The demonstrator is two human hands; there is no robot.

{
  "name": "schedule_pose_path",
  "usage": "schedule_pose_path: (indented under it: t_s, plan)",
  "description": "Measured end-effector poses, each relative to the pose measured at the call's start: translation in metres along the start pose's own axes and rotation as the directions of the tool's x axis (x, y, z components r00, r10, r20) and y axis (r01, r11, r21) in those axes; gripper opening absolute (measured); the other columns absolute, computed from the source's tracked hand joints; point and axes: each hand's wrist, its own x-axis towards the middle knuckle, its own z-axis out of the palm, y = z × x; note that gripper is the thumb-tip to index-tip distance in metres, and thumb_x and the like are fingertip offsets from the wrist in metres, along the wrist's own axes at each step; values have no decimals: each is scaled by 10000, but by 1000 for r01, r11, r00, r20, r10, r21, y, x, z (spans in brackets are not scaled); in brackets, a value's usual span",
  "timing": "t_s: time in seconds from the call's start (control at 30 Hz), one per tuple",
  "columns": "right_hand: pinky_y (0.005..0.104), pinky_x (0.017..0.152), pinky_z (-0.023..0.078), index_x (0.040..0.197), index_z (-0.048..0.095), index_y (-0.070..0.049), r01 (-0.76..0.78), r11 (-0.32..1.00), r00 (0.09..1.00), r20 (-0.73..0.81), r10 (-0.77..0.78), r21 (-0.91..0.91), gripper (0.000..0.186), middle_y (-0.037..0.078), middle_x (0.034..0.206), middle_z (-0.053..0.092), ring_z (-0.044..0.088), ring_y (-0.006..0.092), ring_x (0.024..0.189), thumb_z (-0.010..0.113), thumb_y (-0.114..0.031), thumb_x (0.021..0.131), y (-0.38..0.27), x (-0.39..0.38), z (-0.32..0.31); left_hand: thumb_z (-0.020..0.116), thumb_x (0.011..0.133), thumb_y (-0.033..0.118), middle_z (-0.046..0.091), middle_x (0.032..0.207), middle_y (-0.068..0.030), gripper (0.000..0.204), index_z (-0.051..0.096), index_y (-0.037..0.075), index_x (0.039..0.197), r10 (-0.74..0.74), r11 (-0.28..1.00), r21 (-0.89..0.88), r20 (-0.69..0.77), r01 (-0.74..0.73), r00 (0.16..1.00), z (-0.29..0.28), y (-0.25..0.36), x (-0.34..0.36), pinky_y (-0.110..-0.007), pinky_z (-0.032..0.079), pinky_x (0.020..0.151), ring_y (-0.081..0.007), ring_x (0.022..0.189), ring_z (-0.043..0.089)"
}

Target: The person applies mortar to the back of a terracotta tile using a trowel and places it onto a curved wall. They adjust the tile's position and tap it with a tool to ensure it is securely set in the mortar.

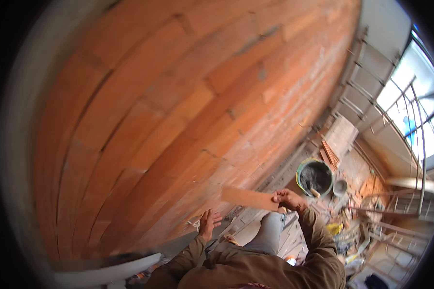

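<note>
My right hand [287, 197] grips one end of a thin terracotta tile strip [248, 197], held out leftward beside the wall [154, 120] of long orange tiles. My left hand [210, 223] is open near the lower part of that wall, lower and left of the strip, with fingers apart and holding nothing; I cannot tell whether it touches the wall. Below me shows my bent leg in pale trousers [267, 233].
To the right stand a bucket of grey mortar [314, 174] with a handled tool, a small bowl [340, 188] and a stack of tiles [330, 155]. Metal scaffold frames [422, 144] and a ladder [357, 77] line the right side near a bright window [405, 67]. Rubble and debris cover the floor.
</note>
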Motion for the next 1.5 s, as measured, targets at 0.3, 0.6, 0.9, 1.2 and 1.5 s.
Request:
schedule_pose_path:
  t_s: [0.3, 0.6, 0.9, 1.2, 1.5]
  plan:
    - [266, 736, 468, 1106, 691, 15, 104, 692, 897, 368, 246, -715, 370, 31, 869, 656, 578, 112, 820, 689, -301, 912, 4, 84, 253, 645, 973, 354, 651, 1038, -26, 282, 644, 109, 1112, 58, 860, -481, -239, -170, 969, -187, -33, -143, -348, 503, 795, -151, 964, 613]
    - [261, 698, 467, 1075, 642, 34, 215, 739, 725, 611, 318, -639, 273, 28, 874, 639, 581, 109, 806, 697, -178, 912, 21, 104, 451, 691, 908, 154, 665, 1018, -16, 165, 647, 100, 1058, 118, 633, -565, -605, -529, 787, -254, -62, -240, -385, 502, 864, -170, 951, 629]
    - [333, 640, 427, 1046, 606, 6, 904, 313, 338, 935, -110, -290, 205, 85, 772, 511, 487, 185, 702, 656, -35, 852, -46, 38, 644, 706, 859, -18, 643, 1029, -29, 323, 571, 6, 1151, 621, 493, 273, -776, -826, 114, -337, 83, -408, -299, 509, 913, -133, 1018, 606]
    - [399, 751, 468, 1106, 619, -73, 832, -499, -463, 799, -384, 242, 261, 89, 893, 634, 610, 290, 830, 631, -50, 847, -85, 17, 775, 666, 884, -72, 675, 1106, -138, 333, 516, 6, 1171, 730, 60, 832, -414, -552, -545, -415, 199, -470, -291, 528, 870, -156, 990, 649]
    - [394, 827, 444, 1012, 578, -158, 510, -849, -649, 710, -274, 138, 194, -30, 829, 596, 619, 182, 881, 630, -144, 826, -92, 52, 836, 686, 877, -29, 703, 996, -124, 336, 516, 9, 1164, 685, 78, 903, -356, -422, -636, -489, 256, -463, -266, 519, 794, -143, 893, 666]
